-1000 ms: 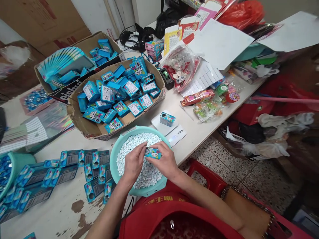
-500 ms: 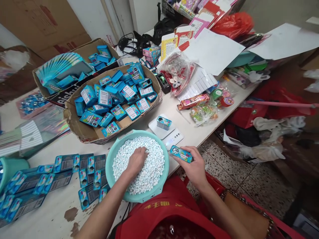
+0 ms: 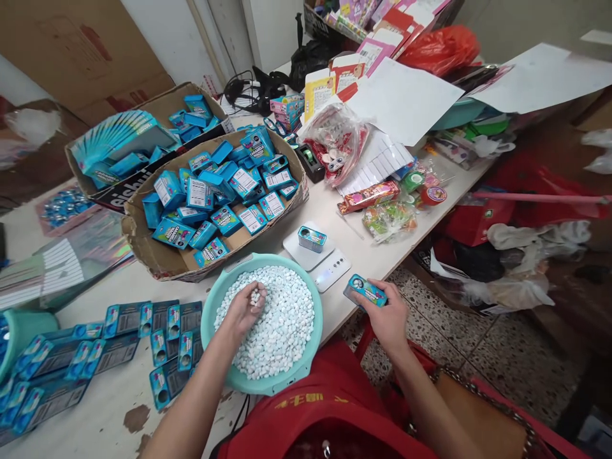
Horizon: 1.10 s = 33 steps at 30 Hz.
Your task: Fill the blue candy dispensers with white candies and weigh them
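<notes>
My left hand is just above the heap of small white and pale blue candies, palm turned up, with several candies cupped in its curled fingers. The candies fill a mint-green basin in front of me. My right hand grips a small blue candy box at the table's edge, its round opening facing up with white candies showing inside. Another blue box rests on the white scale behind the basin.
Behind the basin stands a cardboard tray piled with blue boxes, with a second carton beyond it. Blue boxes lie in rows at left. Bagged sweets and white paper sheets cover the right side.
My left hand has lifted out of the candies and moved left, turning up with candies in it. My right hand has shifted a little right with its box.
</notes>
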Each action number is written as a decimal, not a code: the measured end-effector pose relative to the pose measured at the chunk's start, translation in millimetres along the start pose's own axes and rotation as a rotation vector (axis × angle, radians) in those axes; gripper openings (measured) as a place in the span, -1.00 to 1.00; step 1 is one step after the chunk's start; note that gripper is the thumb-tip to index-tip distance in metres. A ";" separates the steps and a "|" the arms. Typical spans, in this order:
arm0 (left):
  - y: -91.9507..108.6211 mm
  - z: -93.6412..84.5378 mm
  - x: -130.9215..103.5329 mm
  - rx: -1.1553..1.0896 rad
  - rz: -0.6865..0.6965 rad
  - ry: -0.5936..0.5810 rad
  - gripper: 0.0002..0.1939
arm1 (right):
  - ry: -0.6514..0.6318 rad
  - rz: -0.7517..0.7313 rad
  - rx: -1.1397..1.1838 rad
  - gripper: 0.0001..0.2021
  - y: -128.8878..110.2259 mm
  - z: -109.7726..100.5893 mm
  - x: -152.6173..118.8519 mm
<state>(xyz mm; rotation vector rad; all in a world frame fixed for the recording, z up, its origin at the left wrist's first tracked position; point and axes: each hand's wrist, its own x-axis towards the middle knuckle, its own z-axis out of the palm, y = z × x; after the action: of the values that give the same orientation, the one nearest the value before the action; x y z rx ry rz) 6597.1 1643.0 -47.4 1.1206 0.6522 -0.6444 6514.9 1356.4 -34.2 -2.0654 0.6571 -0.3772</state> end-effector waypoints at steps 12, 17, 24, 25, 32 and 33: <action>71.0 73.2 36.4 0.869 0.320 -0.217 -0.91 | 0.019 0.008 0.043 -0.64 3.5 5.2 0.8; 98.4 128.7 77.0 1.530 0.697 -0.127 -0.81 | 0.035 0.005 0.066 -0.63 8.2 5.3 1.6; 98.9 145.5 90.7 1.840 0.760 -0.197 -0.68 | 0.034 0.072 0.071 -0.64 14.7 0.8 1.6; 98.7 145.5 90.8 1.873 0.762 -0.201 -0.67 | 0.039 0.075 0.071 -0.64 15.2 0.8 1.9; 103.2 150.9 89.7 1.819 0.811 -0.200 -0.73 | 0.033 0.064 0.086 -0.66 12.7 2.4 4.6; 104.7 150.8 86.9 1.761 0.813 -0.186 -0.74 | 0.033 0.063 0.087 -0.65 11.7 2.5 4.8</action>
<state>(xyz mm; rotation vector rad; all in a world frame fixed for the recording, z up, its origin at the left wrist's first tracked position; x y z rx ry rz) 6753.5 1520.4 -5.9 2.6469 -0.8238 -0.4869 6516.5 1350.1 -45.4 -1.9552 0.7111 -0.3974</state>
